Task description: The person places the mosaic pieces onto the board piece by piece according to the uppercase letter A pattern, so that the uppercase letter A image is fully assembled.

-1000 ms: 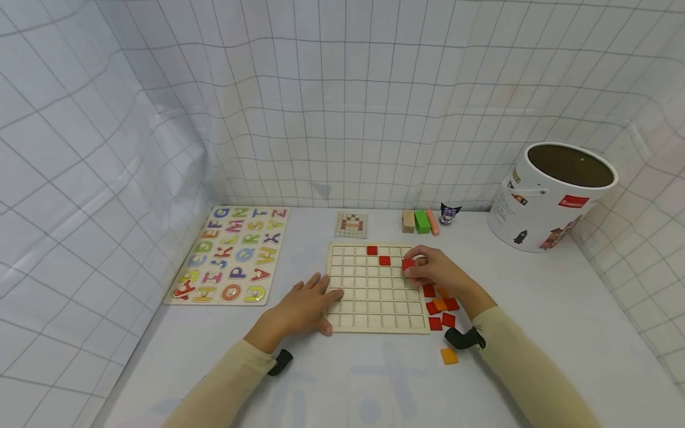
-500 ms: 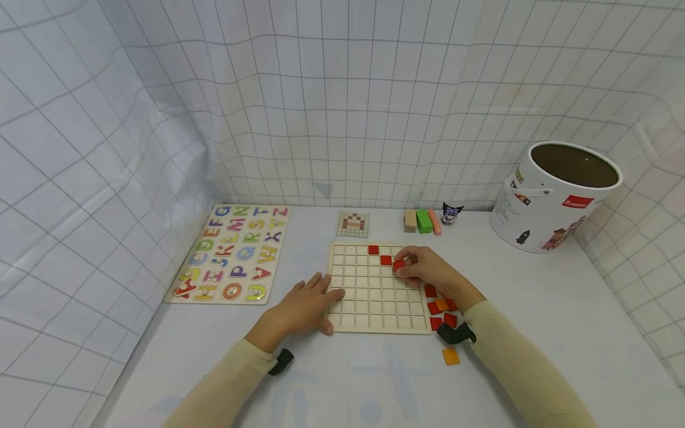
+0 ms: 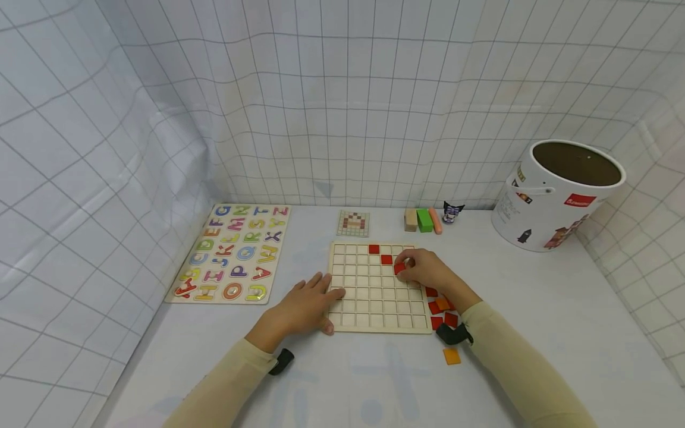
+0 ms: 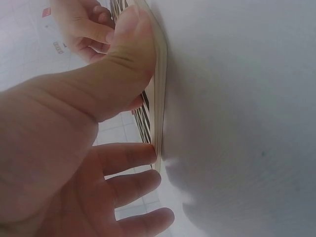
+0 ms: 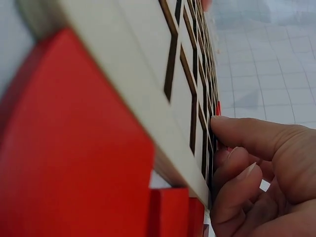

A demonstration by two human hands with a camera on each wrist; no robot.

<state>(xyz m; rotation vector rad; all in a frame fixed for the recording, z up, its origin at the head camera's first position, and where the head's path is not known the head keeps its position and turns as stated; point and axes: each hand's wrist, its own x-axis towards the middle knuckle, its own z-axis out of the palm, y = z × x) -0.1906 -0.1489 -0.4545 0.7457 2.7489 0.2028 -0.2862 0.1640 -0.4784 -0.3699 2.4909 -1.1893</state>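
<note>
A pale wooden grid board [image 3: 369,297] lies flat on the table. Two red square tiles sit in its cells: one red tile [image 3: 374,249] in the top row, another red tile [image 3: 387,260] diagonally below it. My right hand [image 3: 428,270] is over the board's upper right, thumb and fingers curled at a third red square tile [image 3: 399,268], which they pinch at a cell. In the right wrist view the thumb [image 5: 247,132] touches the board's surface. Fingers spread, my left hand [image 3: 307,306] rests on the board's left edge.
Loose red tiles [image 3: 451,320] and orange tiles [image 3: 452,356] lie right of the board. Behind it are a pattern card [image 3: 353,224], small blocks [image 3: 424,220] and a figurine [image 3: 452,212]. An alphabet puzzle [image 3: 230,255] lies left; a white bucket [image 3: 540,208] stands back right.
My right hand has moved left and slightly down with the red tile, from near the board's right edge to a cell beside the second tile. My left hand stays put.
</note>
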